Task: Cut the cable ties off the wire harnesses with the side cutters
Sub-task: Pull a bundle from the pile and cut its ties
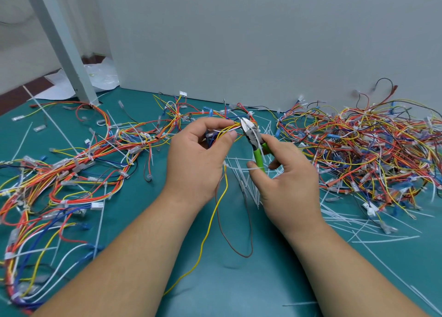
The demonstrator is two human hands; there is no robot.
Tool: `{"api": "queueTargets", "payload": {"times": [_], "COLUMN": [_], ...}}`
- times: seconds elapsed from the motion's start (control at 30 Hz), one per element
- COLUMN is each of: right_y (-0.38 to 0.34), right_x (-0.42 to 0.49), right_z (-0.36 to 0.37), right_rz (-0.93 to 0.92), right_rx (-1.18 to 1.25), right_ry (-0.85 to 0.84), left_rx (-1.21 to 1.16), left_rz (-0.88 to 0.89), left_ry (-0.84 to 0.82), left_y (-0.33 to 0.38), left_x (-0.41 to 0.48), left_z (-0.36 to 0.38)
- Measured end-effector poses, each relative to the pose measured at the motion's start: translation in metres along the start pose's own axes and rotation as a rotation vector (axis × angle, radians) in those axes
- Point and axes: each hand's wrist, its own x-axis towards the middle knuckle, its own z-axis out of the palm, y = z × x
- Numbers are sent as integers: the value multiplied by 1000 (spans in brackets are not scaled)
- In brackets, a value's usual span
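Left grip and right grip both curled, forearms converging.

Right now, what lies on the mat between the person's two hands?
The head view shows a heap of cut cable ties on the mat between left hand and right hand, plus a yellow wire and a brown wire hanging from the held harness.

Matt green mat; side cutters with shiny metal head, glossy plastic grips.
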Motion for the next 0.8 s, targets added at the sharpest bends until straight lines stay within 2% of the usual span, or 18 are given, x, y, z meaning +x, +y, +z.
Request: {"api": "queueTargets", "payload": {"times": [0.17, 0.53, 0.8], "right_y": [-4, -10, -9], "right_x": [1, -2, -3], "right_z": [-3, 1, 1], "right_rz": [-52, -21, 6], "right_rx": [-40, -12, 27], "right_ry": [54, -51, -34], "left_rx": [-32, 32, 64], "left_rz": [31, 27, 38], "left_ry": [-25, 12, 12], "left_y": [2, 4, 4], "left_x": [-1, 0, -1], "left_z": [1, -1, -1]}}
